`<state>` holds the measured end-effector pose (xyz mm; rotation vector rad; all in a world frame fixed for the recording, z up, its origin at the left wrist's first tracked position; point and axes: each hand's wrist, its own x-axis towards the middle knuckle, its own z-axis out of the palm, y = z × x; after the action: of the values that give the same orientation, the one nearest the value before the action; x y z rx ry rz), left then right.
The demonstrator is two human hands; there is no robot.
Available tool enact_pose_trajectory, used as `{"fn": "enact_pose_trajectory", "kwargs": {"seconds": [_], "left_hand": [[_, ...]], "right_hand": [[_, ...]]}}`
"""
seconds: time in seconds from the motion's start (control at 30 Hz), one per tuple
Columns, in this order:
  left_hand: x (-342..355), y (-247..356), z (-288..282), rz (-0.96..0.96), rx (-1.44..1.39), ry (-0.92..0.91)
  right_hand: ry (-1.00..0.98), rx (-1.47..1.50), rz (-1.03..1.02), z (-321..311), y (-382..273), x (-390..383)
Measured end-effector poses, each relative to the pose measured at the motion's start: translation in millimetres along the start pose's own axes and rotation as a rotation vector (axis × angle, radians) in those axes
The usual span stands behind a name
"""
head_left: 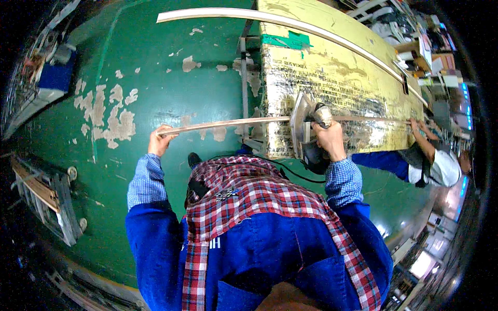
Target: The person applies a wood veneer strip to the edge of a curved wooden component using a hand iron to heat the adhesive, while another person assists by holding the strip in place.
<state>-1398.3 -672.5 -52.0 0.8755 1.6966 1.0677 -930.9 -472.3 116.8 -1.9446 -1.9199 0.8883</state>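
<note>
A long, thin, light-brown strip (218,124) runs left to right in front of me, its right part lying along the yellow-wrapped table (358,98). My left hand (160,140) pinches the strip's left end, out past the table's edge. My right hand (330,139) is closed round a hand-held tool (300,124) that stands across the strip near the table's left end. The tool has a metal plate, a rounded grey knob and a dark body; its exact kind I cannot make out. At the strip's far right end is a co-worker's hand (415,126).
A long white strip (332,37) lies across the table's far side and overhangs to the left. The co-worker (441,163) stands at the right end. A black cord (293,174) hangs near my apron. A wheeled cart (46,197) stands on the green floor at left.
</note>
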Motion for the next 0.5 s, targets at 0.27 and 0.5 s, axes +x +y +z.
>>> {"fn": "enact_pose_trajectory", "kwargs": {"seconds": [0.27, 0.5], "left_hand": [[10, -10, 5, 0.135, -0.059, -0.056], [8, -12, 10, 0.113, -0.259, -0.125]], "right_hand": [[0.069, 0.072, -0.203, 93, -111, -58], [-0.075, -0.043, -0.083, 157, -186, -97]]}}
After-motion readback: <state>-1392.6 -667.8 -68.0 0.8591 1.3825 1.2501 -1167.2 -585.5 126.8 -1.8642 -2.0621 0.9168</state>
